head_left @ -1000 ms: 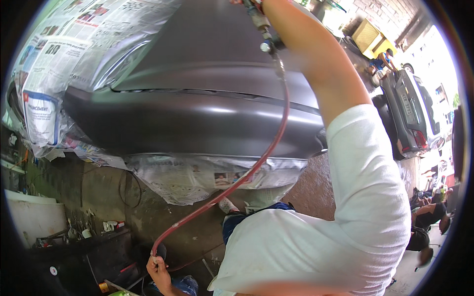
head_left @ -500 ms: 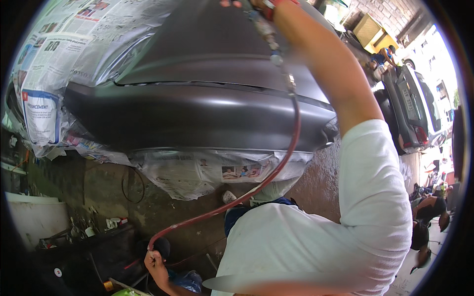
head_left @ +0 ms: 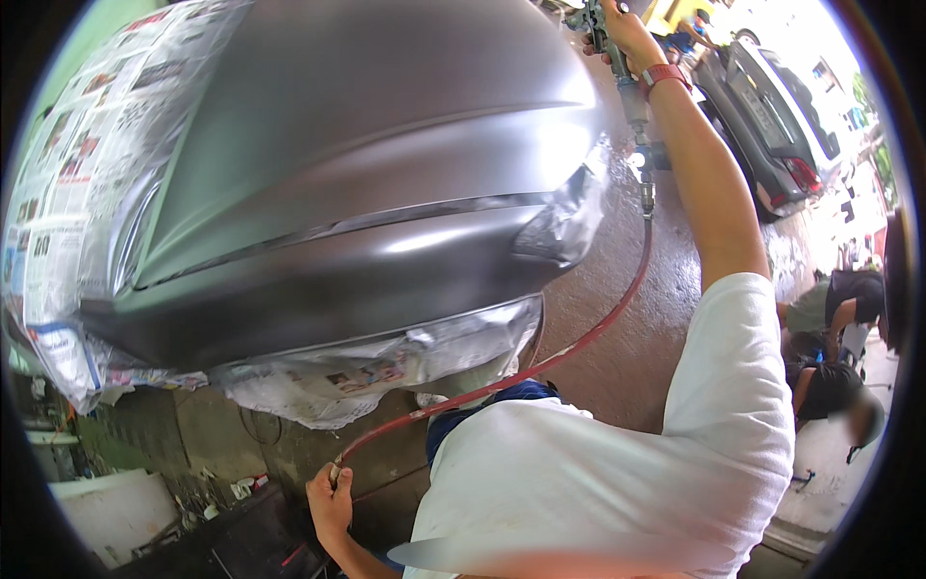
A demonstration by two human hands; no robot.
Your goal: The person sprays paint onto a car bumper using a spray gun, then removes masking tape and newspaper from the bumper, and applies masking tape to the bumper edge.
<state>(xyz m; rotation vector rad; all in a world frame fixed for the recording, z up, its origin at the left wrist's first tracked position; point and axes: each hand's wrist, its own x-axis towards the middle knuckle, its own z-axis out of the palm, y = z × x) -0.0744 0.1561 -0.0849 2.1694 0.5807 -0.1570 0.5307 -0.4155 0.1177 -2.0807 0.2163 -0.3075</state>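
Observation:
My right hand [head_left: 625,37] is raised at the top, fingers wrapped round a metal spray gun [head_left: 633,101], just past the front corner of a dark grey car body. From the gun's lower end a red air hose [head_left: 555,362] sags in a curve across my front. Low on the left, my left hand [head_left: 331,500] is closed round the hose. The bonnet [head_left: 386,77] and fender [head_left: 318,280] have a smooth, satin dark surface. Crumpled plastic covers the headlight area [head_left: 569,222]. The gun's nozzle end is partly cut off by the frame's top.
Newspaper and plastic sheeting [head_left: 106,125] cover the windscreen side and wheel area. A grey car [head_left: 767,116] stands at the right. Several people are about, one bending [head_left: 839,309] at the right rim. A white container [head_left: 116,511] sits at lower left.
My right hand and the spray gun have swung right, from over the bonnet to beyond its front corner. The view has turned. My left hand still holds the hose.

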